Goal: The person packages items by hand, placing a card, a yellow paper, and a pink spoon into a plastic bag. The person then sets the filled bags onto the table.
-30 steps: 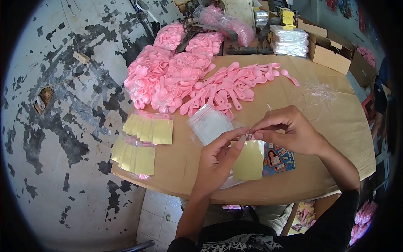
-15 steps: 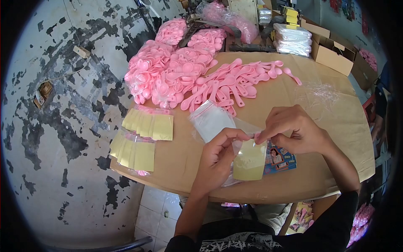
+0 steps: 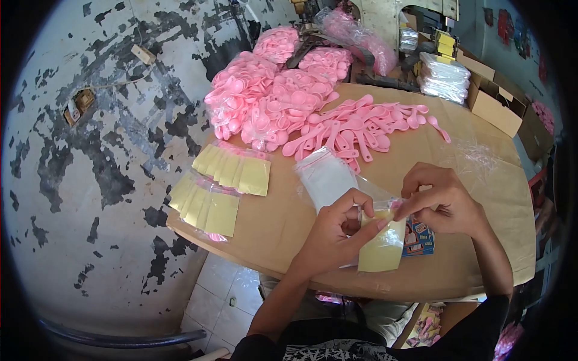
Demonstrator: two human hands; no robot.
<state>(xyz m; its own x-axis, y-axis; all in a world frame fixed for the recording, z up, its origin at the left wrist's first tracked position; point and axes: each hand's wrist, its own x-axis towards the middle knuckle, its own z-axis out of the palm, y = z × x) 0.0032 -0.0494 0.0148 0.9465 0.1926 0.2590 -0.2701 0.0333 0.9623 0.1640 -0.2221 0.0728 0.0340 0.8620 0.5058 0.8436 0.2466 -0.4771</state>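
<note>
My left hand (image 3: 330, 236) pinches the upper left of a clear plastic packet (image 3: 380, 256) with a yellow card inside, its thumb lying across the top. At the packet's upper right corner, the fingertips of my right hand (image 3: 444, 201) are closed on the edge, beside a small pink part mostly hidden by the fingers. A stack of clear plastic bags (image 3: 327, 179) lies just beyond my left hand. Blue printed cards (image 3: 420, 238) show partly from under the packet and my right hand.
Loose pink spoons (image 3: 355, 127) are heaped beyond the bags, beside bulging bags of spoons (image 3: 247, 90). Two rows of yellow-card packets (image 3: 253, 175) overlap at the table's left. Wrapped plastic bags (image 3: 444, 79) and a cardboard box (image 3: 495, 109) stand at the back right.
The view has shifted, so the table sits further right and lower. My left thumb has moved across the packet's top toward my right fingertips. Both hands still grip the packet.
</note>
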